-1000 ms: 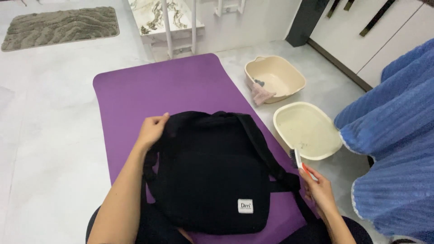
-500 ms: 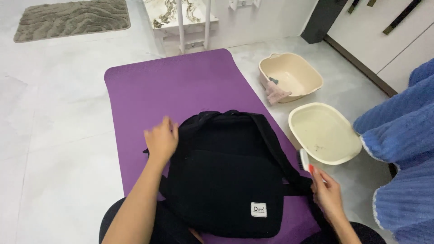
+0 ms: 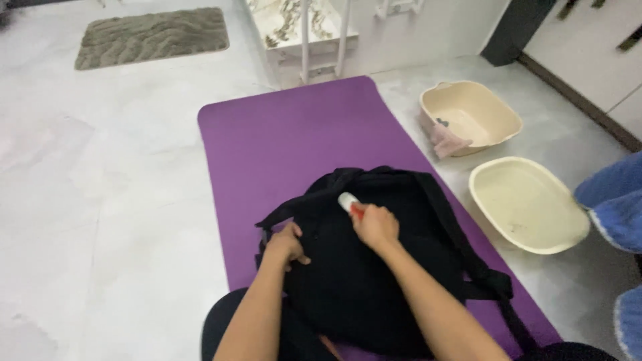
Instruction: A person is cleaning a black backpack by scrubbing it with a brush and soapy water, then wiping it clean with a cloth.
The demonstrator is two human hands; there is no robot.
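Backpack: a black backpack [image 3: 374,267] is lying flat on the purple mat, filling the lower centre of the frame, its straps trailing toward the lower right.
Left hand: the left hand [image 3: 286,244] is resting on the backpack's left edge, fingers curling closed around the black fabric there.
Right hand: the right hand [image 3: 376,226] is pressing down on the upper middle of the backpack, fingers wrapping around a small white tool with a red part [image 3: 350,204]; the tool's white end is pointing toward the upper left and touching the fabric.
Mat: a purple mat [image 3: 294,140] is stretching from the frame's centre down to the bottom edge, lying on the pale floor [image 3: 100,187].
Basins: a cream basin [image 3: 528,204] is sitting just beside the mat at the right; a second beige basin [image 3: 471,117] is standing above it, with a pink cloth [image 3: 443,139] hanging over its near rim.
Rug: a grey-green rug [image 3: 150,37] is lying in the upper left.
Blue fabric: a blue textile [image 3: 618,207] is showing at the right edge.
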